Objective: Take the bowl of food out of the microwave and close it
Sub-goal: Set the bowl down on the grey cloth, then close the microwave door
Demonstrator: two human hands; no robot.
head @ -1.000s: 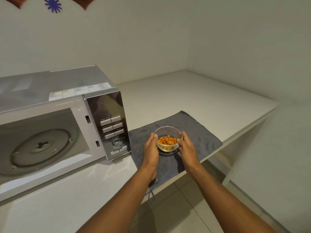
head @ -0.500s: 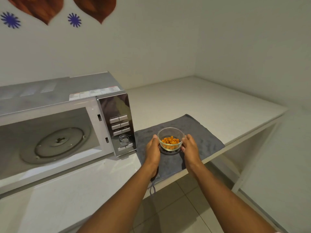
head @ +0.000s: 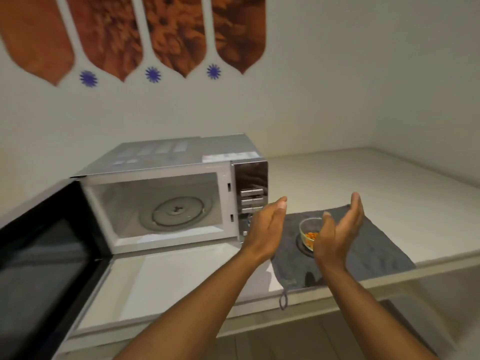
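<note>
A small glass bowl (head: 307,233) of orange food stands on a grey cloth (head: 368,253) on the white counter, right of the microwave. My right hand (head: 339,229) is raised in front of the bowl, palm up, fingers apart, hiding its right side. My left hand (head: 268,228) hovers open just left of the bowl, in front of the control panel (head: 250,193). Neither hand touches the bowl. The silver microwave (head: 166,201) is open, its cavity bare except for the glass turntable (head: 178,211). Its dark door (head: 44,255) swings out at the lower left.
The white counter (head: 363,183) runs to the back right corner between two pale walls. Its front edge passes under my forearms, with tiled floor below. Brown and blue decorations (head: 153,74) hang on the wall above the microwave.
Both hands have let go of the bowl and lifted away, opening. The view has swung left and up, showing the whole microwave and its open door.
</note>
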